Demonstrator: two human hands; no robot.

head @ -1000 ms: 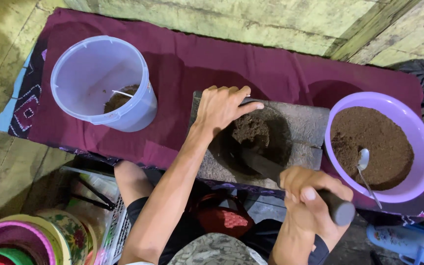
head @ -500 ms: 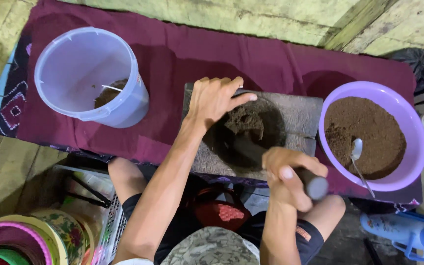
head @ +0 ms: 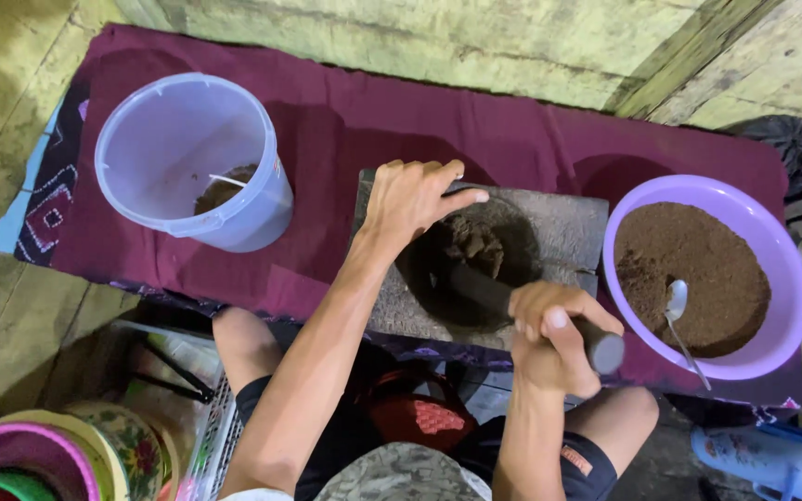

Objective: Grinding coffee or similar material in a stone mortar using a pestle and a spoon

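Right hand (head: 554, 336) nearest, fingers clamped on dark pestle (head: 512, 306) angled into stone mortar (head: 503, 264) on the counter. Left hand (head: 410, 199) beyond, fingers spread on the rim, perhaps touching brown paste (head: 471, 243).

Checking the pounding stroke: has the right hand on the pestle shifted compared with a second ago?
Yes. The right hand gripping the pestle has drawn in over the stone mortar's near edge, away from the purple bowl.

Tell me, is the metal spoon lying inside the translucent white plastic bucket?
No, the metal spoon lies in the round purple plastic bowl of brown powder.
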